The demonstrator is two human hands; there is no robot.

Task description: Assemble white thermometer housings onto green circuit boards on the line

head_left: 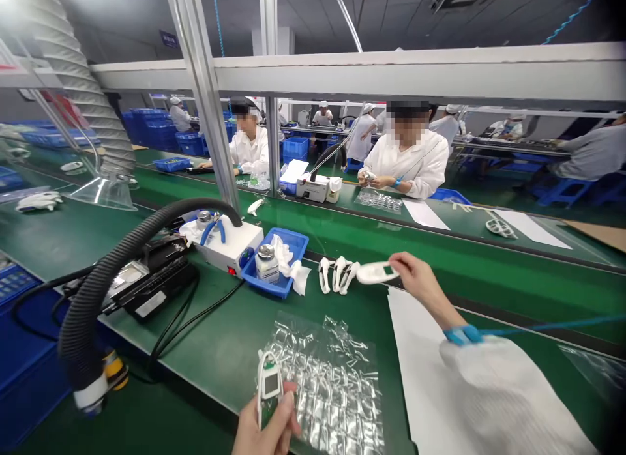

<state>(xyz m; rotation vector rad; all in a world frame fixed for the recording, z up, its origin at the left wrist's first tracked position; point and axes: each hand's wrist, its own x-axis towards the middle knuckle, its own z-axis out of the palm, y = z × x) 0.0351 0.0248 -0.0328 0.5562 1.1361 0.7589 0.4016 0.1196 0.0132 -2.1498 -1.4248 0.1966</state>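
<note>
My left hand [274,422] grips a white half-shell device [269,382] at the front of the bench. A small grey screen and green circuit board show inside it. Farther off to the right, my right hand [413,276] pinches one end of a white plastic housing [374,273] with a window cut-out, held over the bench edge. Just left of that housing, three similar white housings [338,276] lie side by side. Beneath and beside my left hand spreads a clear bubble-wrap sheet [337,393].
A blue tray [303,243] holds a metal-topped bottle [267,264] and tissues. Left of it stands a white box [220,249] with blue-handled pliers. A black corrugated hose [112,266] arches over the left side. White paper [415,370] lies right. Co-workers sit across the green conveyor [391,236].
</note>
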